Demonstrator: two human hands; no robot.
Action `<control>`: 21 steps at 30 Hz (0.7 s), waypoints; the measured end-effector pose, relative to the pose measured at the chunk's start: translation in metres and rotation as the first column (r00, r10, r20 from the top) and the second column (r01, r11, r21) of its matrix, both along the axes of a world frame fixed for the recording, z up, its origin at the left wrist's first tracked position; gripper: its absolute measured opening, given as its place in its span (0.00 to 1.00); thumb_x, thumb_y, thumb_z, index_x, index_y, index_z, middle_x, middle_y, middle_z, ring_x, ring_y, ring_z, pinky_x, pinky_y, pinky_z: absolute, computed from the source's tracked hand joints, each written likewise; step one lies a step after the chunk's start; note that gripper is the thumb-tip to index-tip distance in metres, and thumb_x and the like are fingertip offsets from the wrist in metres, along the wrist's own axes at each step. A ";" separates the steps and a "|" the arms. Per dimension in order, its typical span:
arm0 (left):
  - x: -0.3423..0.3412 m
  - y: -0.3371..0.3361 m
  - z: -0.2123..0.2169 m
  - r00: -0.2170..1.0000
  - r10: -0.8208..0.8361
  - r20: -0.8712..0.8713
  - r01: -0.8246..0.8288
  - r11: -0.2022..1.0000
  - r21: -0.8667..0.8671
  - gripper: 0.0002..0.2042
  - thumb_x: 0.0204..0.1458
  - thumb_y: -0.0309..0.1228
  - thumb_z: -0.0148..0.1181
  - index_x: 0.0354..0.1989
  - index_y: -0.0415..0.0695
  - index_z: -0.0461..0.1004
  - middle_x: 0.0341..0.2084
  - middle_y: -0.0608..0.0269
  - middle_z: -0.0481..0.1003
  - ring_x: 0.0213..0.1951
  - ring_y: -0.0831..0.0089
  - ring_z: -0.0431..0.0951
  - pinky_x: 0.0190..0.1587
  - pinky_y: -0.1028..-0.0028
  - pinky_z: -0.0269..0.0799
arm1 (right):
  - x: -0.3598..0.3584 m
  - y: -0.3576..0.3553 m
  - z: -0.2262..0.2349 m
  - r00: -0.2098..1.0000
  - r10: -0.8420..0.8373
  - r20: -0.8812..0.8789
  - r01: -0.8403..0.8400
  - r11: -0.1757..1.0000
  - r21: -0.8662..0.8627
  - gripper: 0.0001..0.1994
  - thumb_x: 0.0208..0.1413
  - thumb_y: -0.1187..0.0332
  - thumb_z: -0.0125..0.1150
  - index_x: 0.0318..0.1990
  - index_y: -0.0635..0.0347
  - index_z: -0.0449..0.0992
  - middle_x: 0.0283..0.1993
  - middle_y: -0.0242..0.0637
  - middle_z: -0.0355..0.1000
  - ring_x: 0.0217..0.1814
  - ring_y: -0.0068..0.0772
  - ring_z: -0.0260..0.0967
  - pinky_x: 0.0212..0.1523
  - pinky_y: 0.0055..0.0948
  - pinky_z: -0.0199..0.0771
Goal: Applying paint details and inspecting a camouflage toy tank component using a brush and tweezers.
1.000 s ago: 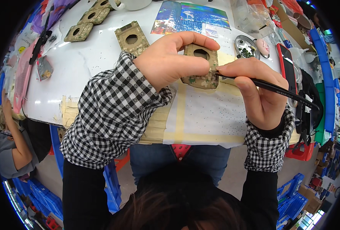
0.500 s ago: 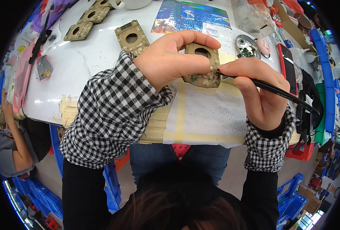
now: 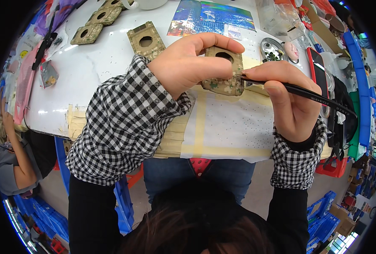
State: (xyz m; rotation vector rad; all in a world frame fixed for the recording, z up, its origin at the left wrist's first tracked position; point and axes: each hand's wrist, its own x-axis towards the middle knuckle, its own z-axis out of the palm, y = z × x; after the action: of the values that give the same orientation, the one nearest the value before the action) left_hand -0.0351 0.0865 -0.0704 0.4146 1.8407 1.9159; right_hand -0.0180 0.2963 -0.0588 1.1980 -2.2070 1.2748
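My left hand (image 3: 192,63) grips a small camouflage-patterned fabric pouch (image 3: 224,78) with a round hole, holding it above a white sheet (image 3: 230,127) taped to the table. My right hand (image 3: 287,99) pinches black tweezers (image 3: 306,95), and their tip touches the pouch's right edge. Both wrists wear black-and-white checked sleeves.
Three more camouflage pouches (image 3: 145,40) lie at the back left of the white table (image 3: 90,76). A shiny blue sheet (image 3: 213,19), a round metal dish (image 3: 272,48), a red phone (image 3: 319,74) and clear bags stand behind. Another person (image 3: 10,156) sits at the left.
The pouch and both hands have barely shifted; the tweezers' tip stays at the pouch's right edge.
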 end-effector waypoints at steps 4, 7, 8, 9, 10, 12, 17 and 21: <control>0.000 -0.001 0.001 1.000 -0.018 0.024 0.017 1.000 0.007 0.23 0.46 0.25 0.55 0.54 0.38 0.67 0.43 0.61 0.73 0.43 0.78 0.72 0.47 0.79 0.67 | -0.001 0.000 -0.001 1.000 0.013 0.024 -0.012 0.999 -0.040 0.05 0.56 0.74 0.59 0.36 0.67 0.76 0.33 0.40 0.75 0.33 0.31 0.73 0.35 0.24 0.71; 0.000 0.000 0.000 1.000 -0.008 0.020 0.008 1.000 0.028 0.23 0.46 0.25 0.55 0.54 0.37 0.67 0.43 0.61 0.73 0.43 0.77 0.73 0.47 0.78 0.67 | -0.001 0.001 -0.001 0.999 0.020 0.028 -0.019 0.999 -0.043 0.05 0.56 0.74 0.58 0.37 0.67 0.76 0.33 0.40 0.75 0.33 0.31 0.73 0.35 0.24 0.71; -0.001 -0.001 0.000 1.000 -0.015 0.017 0.014 0.999 0.030 0.23 0.46 0.25 0.55 0.54 0.38 0.67 0.43 0.60 0.73 0.44 0.77 0.73 0.48 0.78 0.67 | -0.001 0.001 -0.001 0.999 0.015 0.035 -0.014 0.999 -0.039 0.05 0.56 0.74 0.58 0.36 0.67 0.76 0.33 0.40 0.75 0.33 0.31 0.73 0.35 0.24 0.71; -0.001 -0.001 0.000 1.000 -0.020 0.013 0.020 0.999 0.025 0.23 0.46 0.25 0.55 0.54 0.38 0.67 0.44 0.60 0.73 0.44 0.77 0.73 0.48 0.78 0.67 | 0.000 0.001 -0.001 0.999 0.013 0.035 -0.012 0.999 -0.037 0.05 0.56 0.74 0.59 0.36 0.67 0.76 0.33 0.40 0.75 0.33 0.31 0.73 0.35 0.24 0.71; -0.001 -0.001 -0.001 1.000 -0.024 0.001 0.024 0.999 0.022 0.23 0.47 0.25 0.55 0.54 0.38 0.67 0.44 0.60 0.73 0.45 0.77 0.73 0.49 0.77 0.68 | 0.000 0.001 -0.001 0.999 0.011 0.034 -0.009 0.999 -0.035 0.05 0.56 0.74 0.59 0.36 0.67 0.76 0.33 0.40 0.75 0.33 0.31 0.73 0.35 0.24 0.71; -0.002 -0.001 -0.002 1.000 -0.020 -0.008 0.020 0.999 0.026 0.23 0.47 0.25 0.55 0.54 0.38 0.67 0.44 0.59 0.73 0.45 0.77 0.73 0.49 0.77 0.68 | 0.000 0.001 -0.001 0.999 0.011 0.040 -0.010 0.999 -0.036 0.05 0.56 0.74 0.59 0.36 0.68 0.76 0.32 0.40 0.75 0.33 0.31 0.73 0.35 0.24 0.71; -0.003 -0.001 -0.005 0.999 -0.024 -0.021 0.025 0.999 0.043 0.22 0.47 0.24 0.55 0.54 0.38 0.67 0.45 0.59 0.72 0.46 0.76 0.73 0.50 0.77 0.68 | -0.001 0.001 -0.001 0.999 0.010 0.040 -0.008 0.999 -0.038 0.05 0.55 0.74 0.59 0.36 0.67 0.77 0.32 0.39 0.75 0.32 0.30 0.73 0.34 0.24 0.71; -0.003 -0.001 -0.005 1.000 -0.026 -0.013 0.027 0.999 0.045 0.22 0.47 0.25 0.55 0.54 0.38 0.67 0.46 0.59 0.72 0.47 0.76 0.72 0.50 0.77 0.68 | 0.000 0.001 0.000 0.999 0.007 0.038 -0.006 0.999 -0.037 0.05 0.55 0.74 0.60 0.36 0.67 0.77 0.32 0.39 0.75 0.31 0.30 0.73 0.34 0.24 0.71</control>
State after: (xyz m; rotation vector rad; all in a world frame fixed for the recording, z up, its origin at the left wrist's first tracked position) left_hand -0.0381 0.0853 -0.0751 0.4646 1.7943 1.9440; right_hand -0.0184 0.2972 -0.0593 1.1774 -2.1975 1.3456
